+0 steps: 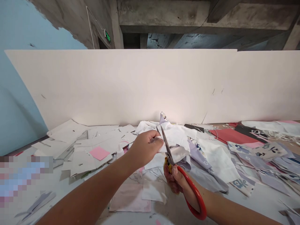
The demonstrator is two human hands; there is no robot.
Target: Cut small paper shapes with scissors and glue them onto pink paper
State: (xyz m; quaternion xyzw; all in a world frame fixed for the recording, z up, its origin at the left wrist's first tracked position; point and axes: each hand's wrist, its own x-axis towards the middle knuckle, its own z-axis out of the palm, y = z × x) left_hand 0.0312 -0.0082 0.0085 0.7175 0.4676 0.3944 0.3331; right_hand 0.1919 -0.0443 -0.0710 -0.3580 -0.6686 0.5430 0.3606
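My left hand [144,148] is closed in a pinch on a small white piece of cloth [160,147], mostly covered by the fingers. Red-handled scissors [197,197] sit in my right hand [181,181], the blades pointing up and slightly apart, just right of the left fingertips. A small yellow object [166,162] shows at the right fingers; its kind is unclear. Behind both hands lies a heap of white cloth [174,136], with a lilac patterned piece [199,153] to the right. A pale pink square [131,198] and a white square [154,190] lie below the hands.
Stacked white card pieces [93,162] with a bright pink square [99,153] cover the left. A small white bottle [120,150] stands near my left forearm. Red sheets [234,137], patterned scraps [269,150] and string [274,135] lie right. A tall white board [140,87] closes the back.
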